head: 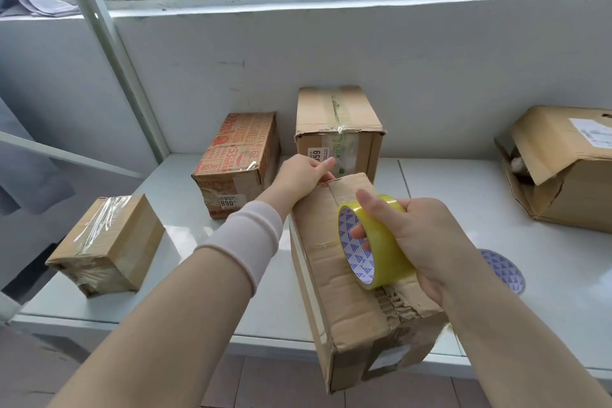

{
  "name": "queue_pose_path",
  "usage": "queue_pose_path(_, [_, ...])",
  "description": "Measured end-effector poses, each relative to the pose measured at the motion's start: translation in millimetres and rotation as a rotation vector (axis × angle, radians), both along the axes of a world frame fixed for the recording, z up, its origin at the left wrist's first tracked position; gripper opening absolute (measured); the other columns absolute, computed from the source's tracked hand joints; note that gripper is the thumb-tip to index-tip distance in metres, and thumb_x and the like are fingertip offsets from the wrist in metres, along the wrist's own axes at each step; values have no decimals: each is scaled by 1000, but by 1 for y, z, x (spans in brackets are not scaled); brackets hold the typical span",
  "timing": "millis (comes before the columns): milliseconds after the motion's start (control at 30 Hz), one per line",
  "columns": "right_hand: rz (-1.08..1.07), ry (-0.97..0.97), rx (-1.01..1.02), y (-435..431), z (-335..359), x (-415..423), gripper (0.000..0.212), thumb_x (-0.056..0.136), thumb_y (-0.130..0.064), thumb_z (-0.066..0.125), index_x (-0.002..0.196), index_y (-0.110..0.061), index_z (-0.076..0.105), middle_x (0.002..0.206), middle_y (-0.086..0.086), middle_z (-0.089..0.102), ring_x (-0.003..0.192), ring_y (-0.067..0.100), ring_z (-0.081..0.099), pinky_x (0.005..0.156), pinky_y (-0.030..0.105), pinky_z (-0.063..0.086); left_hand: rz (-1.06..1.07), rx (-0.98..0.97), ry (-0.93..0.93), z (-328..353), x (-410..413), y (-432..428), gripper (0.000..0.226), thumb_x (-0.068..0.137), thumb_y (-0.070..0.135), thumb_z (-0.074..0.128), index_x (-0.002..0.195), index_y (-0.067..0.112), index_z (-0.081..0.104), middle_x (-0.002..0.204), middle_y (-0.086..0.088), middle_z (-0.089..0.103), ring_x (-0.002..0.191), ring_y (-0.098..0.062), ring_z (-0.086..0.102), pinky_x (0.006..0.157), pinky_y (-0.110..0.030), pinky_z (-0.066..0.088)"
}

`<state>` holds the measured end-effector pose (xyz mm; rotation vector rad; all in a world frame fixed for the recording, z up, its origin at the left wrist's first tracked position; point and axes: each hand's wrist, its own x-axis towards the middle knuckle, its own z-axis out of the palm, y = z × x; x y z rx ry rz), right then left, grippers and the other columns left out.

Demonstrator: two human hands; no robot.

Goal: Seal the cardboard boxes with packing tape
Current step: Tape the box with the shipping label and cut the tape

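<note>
A long cardboard box (337,275) lies on the white shelf, its near end hanging over the front edge. My right hand (427,242) grips a yellowish roll of packing tape (374,242), fingers through its core, just above the box's top seam. My left hand (301,175) rests at the box's far end, fingertips pinching at the top edge there; whether they hold the tape end I cannot tell. A clear strip seems to run along the seam between both hands.
A small taped box (106,242) sits at the left. A red-printed box (238,159) and a taped brown box (337,129) stand by the wall. An open box (559,166) is at the right. A patterned disc (503,270) lies on the shelf (198,195).
</note>
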<state>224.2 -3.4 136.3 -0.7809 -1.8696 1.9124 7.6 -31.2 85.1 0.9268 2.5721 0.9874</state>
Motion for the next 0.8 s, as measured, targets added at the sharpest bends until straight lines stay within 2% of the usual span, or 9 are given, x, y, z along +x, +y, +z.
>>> queue_pose_path(67, [10, 17, -12, -1, 1, -1, 35, 79, -39, 64, 68, -6, 63, 49, -2, 66, 38, 6, 57, 39, 15, 45, -5, -3, -1, -9, 5, -2, 41, 91, 54, 51, 88, 19, 72, 76, 6, 61, 81, -14, 56, 66, -26, 40])
queue_pose_path(167, [34, 54, -39, -3, -2, 3, 37, 76, -45, 61, 74, -7, 61, 51, 0, 66, 38, 7, 56, 41, 16, 48, 70, 47, 54, -19, 2, -4, 30, 83, 58, 60, 74, 30, 68, 82, 7, 67, 88, -15, 62, 76, -31, 50])
queue_pose_path(267, [144, 82, 129, -4, -21, 24, 42, 77, -52, 61, 93, -14, 61, 70, -5, 72, 63, 1, 65, 57, 10, 48, 91, 48, 51, -22, 0, -2, 28, 81, 58, 63, 65, 34, 64, 88, 7, 69, 93, -17, 63, 84, -35, 52])
queue_pose_path(333, [188, 96, 182, -6, -29, 35, 36, 77, -48, 65, 100, -21, 60, 80, -7, 73, 75, 2, 67, 65, 12, 49, 101, 53, 61, -19, 2, -2, 30, 80, 57, 63, 63, 33, 63, 86, 6, 68, 91, -18, 63, 84, -35, 51])
queue_pose_path(400, [163, 109, 207, -5, -29, 37, 33, 68, -44, 66, 95, -24, 60, 78, -7, 73, 73, 4, 69, 64, 14, 51, 122, 44, 62, -19, 3, -2, 33, 80, 58, 63, 61, 31, 63, 82, 6, 68, 87, -18, 63, 82, -34, 52])
queue_pose_path(467, [86, 150, 192, -7, -24, 42, 35, 60, -45, 62, 87, -22, 61, 69, -8, 72, 64, 4, 69, 57, 15, 51, 147, 46, 55, -18, 4, -2, 32, 79, 58, 64, 62, 30, 63, 82, 5, 67, 87, -19, 63, 83, -34, 52])
queue_pose_path(567, [9, 199, 148, -13, -18, 66, 37, 60, -48, 56, 84, -20, 61, 61, -9, 70, 55, 0, 65, 48, 10, 47, 155, 65, 47, -17, 6, -2, 31, 79, 57, 65, 63, 31, 62, 83, 5, 64, 89, -18, 60, 83, -33, 50])
queue_pose_path(700, [114, 191, 135, -22, -23, 84, 43, 64, -47, 53, 96, -20, 59, 73, -6, 74, 70, 0, 67, 59, 9, 48, 160, 64, 48, -14, 11, -3, 29, 82, 55, 63, 73, 28, 66, 81, 5, 63, 86, -17, 58, 77, -30, 47])
queue_pose_path(800, [95, 133, 215, -25, -28, 82, 43, 64, -51, 51, 91, -19, 60, 68, -9, 72, 65, -1, 66, 58, 9, 47, 165, 57, 40, -12, 13, -3, 28, 82, 55, 63, 75, 28, 67, 81, 4, 63, 86, -19, 58, 76, -29, 46])
